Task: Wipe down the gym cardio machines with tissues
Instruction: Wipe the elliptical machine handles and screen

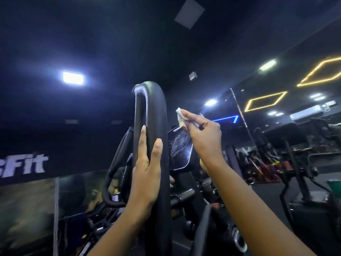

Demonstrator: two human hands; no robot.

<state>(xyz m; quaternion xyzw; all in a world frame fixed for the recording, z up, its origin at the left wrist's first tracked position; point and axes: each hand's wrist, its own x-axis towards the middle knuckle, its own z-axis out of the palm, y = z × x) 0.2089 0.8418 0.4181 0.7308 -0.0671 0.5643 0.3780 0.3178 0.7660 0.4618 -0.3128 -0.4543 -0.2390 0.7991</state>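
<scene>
White tissue point(180, 117), crumpled to a small wad, is pinched between the thumb and fingertips of the right hand point(204, 133), which is raised just beside the top edge of a cardio machine's console screen point(180, 152). The left hand point(147, 170) lies flat along the black padded handlebar loop point(156, 108), fingers straight and thumb extended, gripping nothing and seemingly steadying the machine.

The screen carries a patch of fine droplets or smeared moisture across its middle, so the wipe there looks unfinished. The tissue is light, soft and quick to tear once damp. It is likely best kept bunched in the fingertips as it is now and pressed gently, since the glossy panel probably marks easily. The handlebar's padding looks firm and slightly grippy, a safe place to brace. The machine itself appears heavy and fixed.

Beyond the 2 hands, pale wall lettering point(27, 165) glows at the left under a bright ceiling light point(72, 78). To the right, yellow diamond lights point(265, 101) hang over rows of dim machines point(299, 163).
</scene>
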